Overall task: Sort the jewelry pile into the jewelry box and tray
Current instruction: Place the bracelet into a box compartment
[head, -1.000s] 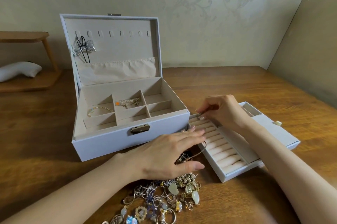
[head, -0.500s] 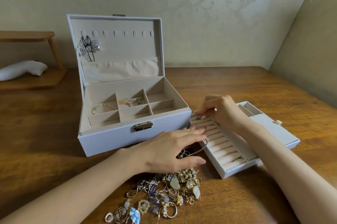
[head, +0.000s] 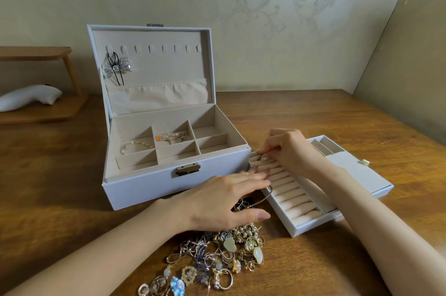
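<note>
- Head view, far left: a wooden stand (head: pixel 36 54) with a white cushion (head: pixel 29 98) under it, not part of the job
- The jewelry box (head: pixel 154 189) sits open on the surface (head: pixel 48 187). A butterfly pendant (head: pixel 117 66) hangs in the lid, a pearl bracelet (head: pixel 136 146) is in the back-left compartment and a gold chain (head: pixel 171 137) in the back-middle one
- The jewelry pile (head: pixel 217 259) lies just in front of the box, and most of it looks unsorted
- The left hand (head: pixel 217 199) lies flat on the far edge of the pile, fingers straight, grip wide and holding nothing
- The right hand (head: pixel 289 148) has its fingertips in a narrow pinch at the farthest ring roll of the tray (head: pixel 350 172), which touches the box's right corner. I can't tell if there's a ring in that grip, it's too small to see
- My guess is a ring is being seated, so push it straight down between two rolls until it stands upright. Fill slots from the far end forward, and keep the left hand pinning the pile so the chains don't drag
</note>
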Demonstrator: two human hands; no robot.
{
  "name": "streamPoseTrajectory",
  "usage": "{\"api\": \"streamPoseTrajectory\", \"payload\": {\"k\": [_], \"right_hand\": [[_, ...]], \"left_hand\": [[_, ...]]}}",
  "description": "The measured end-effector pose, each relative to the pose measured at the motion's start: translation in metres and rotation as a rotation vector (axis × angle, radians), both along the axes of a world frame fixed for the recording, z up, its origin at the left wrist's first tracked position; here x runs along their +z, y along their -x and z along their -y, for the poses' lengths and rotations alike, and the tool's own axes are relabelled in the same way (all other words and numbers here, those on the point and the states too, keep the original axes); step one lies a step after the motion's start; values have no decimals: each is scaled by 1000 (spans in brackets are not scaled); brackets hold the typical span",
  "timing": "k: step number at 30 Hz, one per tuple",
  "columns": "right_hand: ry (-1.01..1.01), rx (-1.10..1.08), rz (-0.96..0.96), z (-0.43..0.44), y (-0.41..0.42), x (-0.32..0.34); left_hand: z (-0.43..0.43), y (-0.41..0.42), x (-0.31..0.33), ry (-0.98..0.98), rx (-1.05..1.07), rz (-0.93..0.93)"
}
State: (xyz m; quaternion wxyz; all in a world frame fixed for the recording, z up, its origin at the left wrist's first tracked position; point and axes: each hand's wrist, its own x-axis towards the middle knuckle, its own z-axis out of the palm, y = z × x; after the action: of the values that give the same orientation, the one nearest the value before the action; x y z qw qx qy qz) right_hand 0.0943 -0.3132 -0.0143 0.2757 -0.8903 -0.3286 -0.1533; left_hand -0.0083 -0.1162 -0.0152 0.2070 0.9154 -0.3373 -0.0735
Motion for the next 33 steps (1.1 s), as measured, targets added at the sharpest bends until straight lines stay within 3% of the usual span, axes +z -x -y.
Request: {"api": "streamPoseTrajectory", "payload": {"k": [5,14,21,33], "right_hand": [[89,108,47,7,0,2],[88,47,-27,6,2,1],[-26,-37,-134,4,9,7],[-19,-44,-70,0,2,-2]], "left_hand": [[1,0,1,-18,-1,8],[0,0,-2,-20,-19,38],[1,1,-4,8,-58,36],[1,-1,-8,4,-57,49]]}}
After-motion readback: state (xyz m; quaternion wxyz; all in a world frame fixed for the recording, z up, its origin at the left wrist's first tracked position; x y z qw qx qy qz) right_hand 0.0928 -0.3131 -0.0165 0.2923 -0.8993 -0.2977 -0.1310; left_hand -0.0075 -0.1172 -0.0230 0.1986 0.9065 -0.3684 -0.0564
